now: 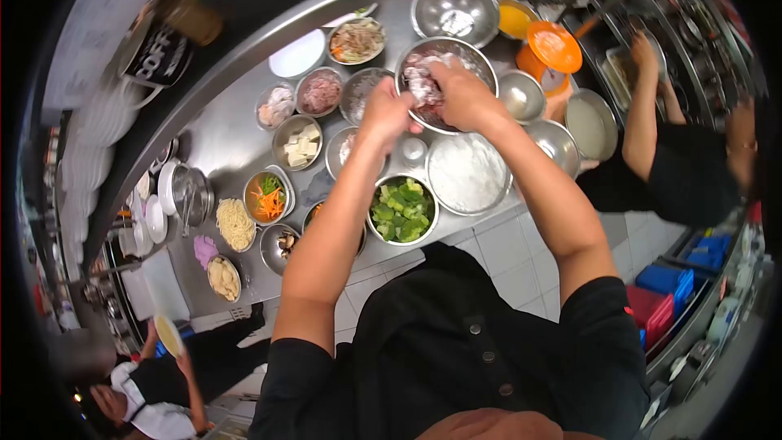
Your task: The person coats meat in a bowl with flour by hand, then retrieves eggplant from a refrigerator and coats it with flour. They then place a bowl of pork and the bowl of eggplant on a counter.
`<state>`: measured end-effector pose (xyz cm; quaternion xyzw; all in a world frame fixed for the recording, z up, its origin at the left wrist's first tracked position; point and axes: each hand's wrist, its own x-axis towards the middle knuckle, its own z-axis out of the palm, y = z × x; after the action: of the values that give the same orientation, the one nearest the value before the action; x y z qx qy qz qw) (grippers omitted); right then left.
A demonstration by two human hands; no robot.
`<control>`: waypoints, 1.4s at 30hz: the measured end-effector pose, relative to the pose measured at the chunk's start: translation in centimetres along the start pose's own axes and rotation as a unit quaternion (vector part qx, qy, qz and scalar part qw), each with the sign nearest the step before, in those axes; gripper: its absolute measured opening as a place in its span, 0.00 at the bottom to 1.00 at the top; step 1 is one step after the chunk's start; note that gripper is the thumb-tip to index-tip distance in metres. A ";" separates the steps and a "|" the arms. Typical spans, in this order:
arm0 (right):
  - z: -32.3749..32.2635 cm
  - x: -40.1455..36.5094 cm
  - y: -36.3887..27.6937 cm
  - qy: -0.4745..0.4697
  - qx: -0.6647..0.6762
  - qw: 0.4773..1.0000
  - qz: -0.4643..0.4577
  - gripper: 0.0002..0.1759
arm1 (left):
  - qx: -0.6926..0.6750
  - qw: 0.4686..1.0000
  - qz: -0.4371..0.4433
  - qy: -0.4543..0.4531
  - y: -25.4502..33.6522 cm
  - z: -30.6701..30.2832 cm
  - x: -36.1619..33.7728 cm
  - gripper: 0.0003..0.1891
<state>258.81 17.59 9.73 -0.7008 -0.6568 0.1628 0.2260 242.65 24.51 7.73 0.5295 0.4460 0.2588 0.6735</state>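
Note:
A steel bowl (485, 65) holds raw meat (422, 81) dusted with white powder. My right hand (461, 96) reaches into this bowl, its fingers closed on the meat. At the bowl's left rim is my left hand (386, 114), slightly blurred, its fingers drawn together; what they hold, if anything, is too small to tell. Just below the meat bowl stands a wide bowl of white powder (468, 173). A bowl of green broccoli pieces (401, 210) is nearer my body, below my left wrist.
Bowls of tofu (300, 147), minced meat (319, 91), carrot strips (269, 202) and noodles (235, 224) stand left on the steel counter (220, 126). An orange container (554, 46) is at the right. One co-worker (676, 155) works at right; another person (167, 379) holds a plate at lower left.

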 end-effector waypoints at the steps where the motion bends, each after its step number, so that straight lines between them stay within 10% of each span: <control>1: 0.3 -0.4 1.0 0.000 -0.027 0.999 -0.022 0.30 | 0.032 0.999 0.001 -0.021 -0.3 0.0 1.1 0.02; 3: -2.8 -1.1 1.6 -0.052 -0.118 0.991 0.044 0.26 | 0.015 0.999 -0.032 -0.038 -0.4 1.9 2.5 0.03; 6: -4.8 -1.9 5.0 0.248 -0.052 0.967 0.042 0.24 | 0.009 0.995 -0.047 -0.083 -0.9 5.6 5.1 0.03; 10: -6.0 -5.1 13.8 0.111 -0.093 0.988 0.053 0.19 | 0.008 0.992 -0.041 -0.119 -0.4 13.5 10.9 0.06; 12: -9.6 -8.6 14.3 0.419 -0.034 0.905 0.063 0.12 | -0.009 0.992 -0.027 -0.120 -1.0 18.1 14.6 0.09; 13: -10.2 -10.7 15.5 0.431 -0.033 0.895 0.114 0.11 | -0.027 0.993 -0.019 -0.114 -1.7 20.8 16.7 0.10; 22: 1.8 -19.4 19.5 0.102 -0.064 0.949 0.291 0.13 | -0.068 0.992 -0.061 -0.082 -5.1 31.2 23.8 0.09; 36: 3.8 -18.0 20.2 0.042 -0.124 0.952 0.277 0.14 | 0.076 0.997 -0.018 0.017 -3.8 29.8 23.1 0.24; 42: 5.5 -17.2 21.3 0.029 -0.151 0.953 0.260 0.13 | 0.081 0.995 -0.017 -0.059 -5.9 30.9 25.0 0.15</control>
<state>272.55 0.34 -7.43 -0.8775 -0.4620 0.0948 0.0864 280.66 28.30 -4.74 0.5890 0.4345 0.1786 0.6576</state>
